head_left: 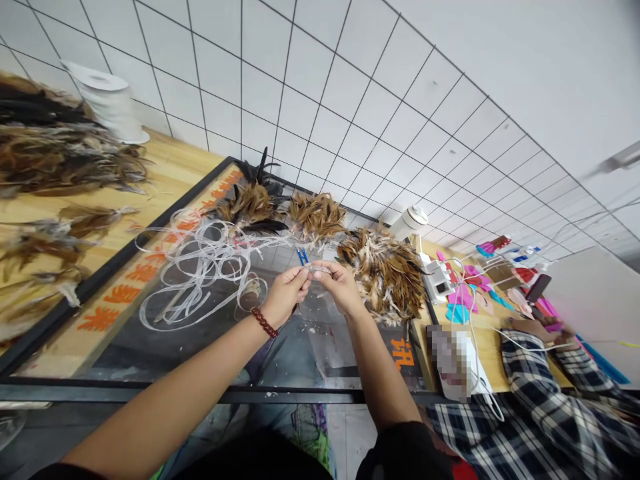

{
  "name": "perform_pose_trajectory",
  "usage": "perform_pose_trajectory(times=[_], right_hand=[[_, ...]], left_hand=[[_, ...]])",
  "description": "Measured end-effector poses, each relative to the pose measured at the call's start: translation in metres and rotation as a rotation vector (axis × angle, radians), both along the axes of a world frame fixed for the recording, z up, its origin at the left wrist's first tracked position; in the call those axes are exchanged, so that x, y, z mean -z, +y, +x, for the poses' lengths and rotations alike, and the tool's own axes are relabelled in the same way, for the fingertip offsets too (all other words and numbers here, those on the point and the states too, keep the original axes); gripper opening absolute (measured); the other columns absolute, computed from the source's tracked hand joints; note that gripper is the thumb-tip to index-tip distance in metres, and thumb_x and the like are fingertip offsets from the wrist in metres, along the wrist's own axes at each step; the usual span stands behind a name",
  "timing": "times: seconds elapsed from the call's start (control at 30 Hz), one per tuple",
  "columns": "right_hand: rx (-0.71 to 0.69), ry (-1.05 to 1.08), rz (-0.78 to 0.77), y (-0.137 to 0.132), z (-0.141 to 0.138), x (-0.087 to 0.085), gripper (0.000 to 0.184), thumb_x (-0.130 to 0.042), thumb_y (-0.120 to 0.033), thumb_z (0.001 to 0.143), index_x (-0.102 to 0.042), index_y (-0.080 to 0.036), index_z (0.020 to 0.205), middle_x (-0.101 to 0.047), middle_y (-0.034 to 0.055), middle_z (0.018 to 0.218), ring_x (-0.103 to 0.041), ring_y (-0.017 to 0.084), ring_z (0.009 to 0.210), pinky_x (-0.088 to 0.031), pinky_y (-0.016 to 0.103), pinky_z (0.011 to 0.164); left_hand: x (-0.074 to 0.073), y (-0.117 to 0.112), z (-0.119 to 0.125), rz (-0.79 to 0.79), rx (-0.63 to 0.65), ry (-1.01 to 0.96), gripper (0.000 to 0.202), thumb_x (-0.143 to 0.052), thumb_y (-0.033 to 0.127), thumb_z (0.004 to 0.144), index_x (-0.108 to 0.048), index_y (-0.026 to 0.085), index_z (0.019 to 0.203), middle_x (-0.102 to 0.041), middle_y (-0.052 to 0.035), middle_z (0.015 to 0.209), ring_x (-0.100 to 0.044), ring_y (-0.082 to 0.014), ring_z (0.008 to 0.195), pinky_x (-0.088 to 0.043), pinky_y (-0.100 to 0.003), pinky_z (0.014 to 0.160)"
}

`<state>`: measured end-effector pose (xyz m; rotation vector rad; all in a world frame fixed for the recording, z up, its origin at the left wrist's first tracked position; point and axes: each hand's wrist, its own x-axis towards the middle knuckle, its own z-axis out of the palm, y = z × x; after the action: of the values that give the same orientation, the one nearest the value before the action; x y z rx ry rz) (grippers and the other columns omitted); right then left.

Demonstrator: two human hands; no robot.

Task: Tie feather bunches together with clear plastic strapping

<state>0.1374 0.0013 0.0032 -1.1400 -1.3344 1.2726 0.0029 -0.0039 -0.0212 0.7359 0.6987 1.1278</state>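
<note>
My left hand (286, 293), with a dark red bead bracelet (263, 323) on the wrist, is closed in a pinch around a blue-handled tool (302, 256) and the end of a clear strip. Facing it, my right hand (340, 285) pinches the same clear plastic strip (320, 269), and the fingertips of both hands almost touch. Both hands are over a glass tabletop (150, 347). A tangle of clear strips (200, 267) lies just left of them. Brown feather bundles (385, 270) lie just beyond and to the right.
More feathers (55, 160) and a white spool (113, 100) sit on the wooden bench at left. To the right, a person in a plaid sleeve (540, 393) works among coloured paper pieces (465, 297), a white charger (439, 280) and cables. A white tiled wall stands behind.
</note>
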Motion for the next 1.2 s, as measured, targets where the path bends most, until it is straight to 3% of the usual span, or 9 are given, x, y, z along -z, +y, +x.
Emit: perform_pose_trajectory(times=[0.2, 0.3, 0.47, 0.6, 0.7, 0.8, 0.93, 1.07, 1.2], right_hand=[[0.016, 0.040, -0.028, -0.001, 0.003, 0.013, 0.026, -0.074, -0.042, 0.065, -0.070, -0.018, 0.074, -0.059, -0.0024, 0.059, -0.051, 0.010, 0.056, -0.042, 0.023, 0.058], [0.034, 0.033, 0.018, -0.002, 0.007, 0.016, 0.025, -0.072, -0.042, 0.068, -0.070, -0.018, 0.076, -0.058, -0.0027, 0.060, -0.051, 0.009, 0.057, -0.042, 0.022, 0.059], [0.153, -0.153, 0.091, 0.000, 0.025, 0.014, 0.032, -0.060, -0.047, 0.078, -0.069, -0.018, 0.086, -0.061, -0.0006, 0.071, -0.051, 0.010, 0.064, -0.043, 0.022, 0.061], [0.266, -0.244, 0.154, 0.001, 0.030, 0.016, 0.032, -0.057, -0.047, 0.080, -0.068, -0.017, 0.080, -0.061, 0.0006, 0.074, -0.053, 0.012, 0.071, -0.046, 0.024, 0.066], [0.166, -0.240, 0.183, -0.002, 0.020, 0.016, 0.029, -0.057, -0.044, 0.081, -0.067, -0.017, 0.079, -0.063, 0.0008, 0.075, -0.055, 0.013, 0.073, -0.046, 0.026, 0.073], [0.076, -0.208, 0.169, -0.006, 0.010, 0.016, 0.026, -0.056, -0.042, 0.082, -0.067, -0.018, 0.083, -0.064, 0.0007, 0.075, -0.056, 0.013, 0.073, -0.046, 0.026, 0.074], [0.024, -0.318, 0.176, -0.008, 0.011, 0.014, 0.023, -0.058, -0.037, 0.082, -0.068, -0.019, 0.093, -0.068, 0.0023, 0.084, -0.059, 0.014, 0.076, -0.046, 0.026, 0.073], [-0.044, -0.650, 0.303, -0.011, 0.021, 0.004, 0.019, -0.055, -0.031, 0.086, -0.070, -0.019, 0.083, -0.068, 0.0030, 0.078, -0.060, 0.014, 0.074, -0.043, 0.025, 0.074], [-0.172, -0.778, 0.366, -0.018, 0.027, -0.011, 0.021, -0.051, -0.029, 0.089, -0.068, -0.018, 0.082, -0.065, 0.0021, 0.074, -0.058, 0.013, 0.070, -0.042, 0.024, 0.069]], left_hand=[[-0.001, -0.004, 0.000, 0.005, 0.202, 0.085, 0.032, -0.070, 0.041, 0.069, -0.055, 0.013, 0.071, -0.043, 0.0042, 0.055, -0.031, -0.0027, 0.043, -0.018, -0.016, 0.041], [0.002, -0.002, -0.001, 0.001, 0.243, 0.081, 0.031, -0.070, 0.040, 0.070, -0.055, 0.012, 0.070, -0.043, 0.0037, 0.056, -0.031, -0.0025, 0.044, -0.017, -0.016, 0.041], [-0.001, 0.003, -0.007, 0.056, 0.051, 0.072, 0.027, -0.065, 0.038, 0.075, -0.054, 0.013, 0.070, -0.042, 0.0037, 0.059, -0.030, -0.0026, 0.045, -0.018, -0.016, 0.042], [-0.011, 0.000, -0.009, 0.199, -0.044, 0.158, 0.024, -0.061, 0.038, 0.078, -0.056, 0.015, 0.074, -0.054, -0.0029, 0.084, -0.037, -0.0035, 0.049, -0.023, -0.018, 0.041], [-0.010, -0.003, -0.006, 0.325, 0.026, 0.349, 0.024, -0.056, 0.038, 0.082, -0.058, 0.015, 0.073, -0.058, -0.0051, 0.090, -0.042, -0.0052, 0.050, -0.032, -0.020, 0.043], [-0.001, -0.003, -0.005, 0.369, 0.097, 0.508, 0.025, -0.050, 0.037, 0.084, -0.056, 0.016, 0.071, -0.053, 0.0000, 0.064, -0.043, -0.0083, 0.049, -0.034, -0.021, 0.047], [0.006, 0.002, -0.008, 0.401, -0.032, 0.647, 0.026, -0.046, 0.035, 0.084, -0.056, 0.017, 0.068, -0.046, 0.0027, 0.055, -0.041, -0.0103, 0.053, -0.033, -0.021, 0.052], [0.002, 0.005, -0.010, 0.303, -0.072, 0.694, 0.026, -0.045, 0.035, 0.083, -0.054, 0.017, 0.066, -0.040, 0.0043, 0.051, -0.036, -0.0105, 0.048, -0.028, -0.022, 0.050], [-0.001, 0.006, -0.011, 0.329, -0.097, 0.837, 0.025, -0.045, 0.031, 0.082, -0.056, 0.018, 0.065, -0.042, 0.0036, 0.050, -0.038, -0.0121, 0.050, -0.027, -0.024, 0.052]])
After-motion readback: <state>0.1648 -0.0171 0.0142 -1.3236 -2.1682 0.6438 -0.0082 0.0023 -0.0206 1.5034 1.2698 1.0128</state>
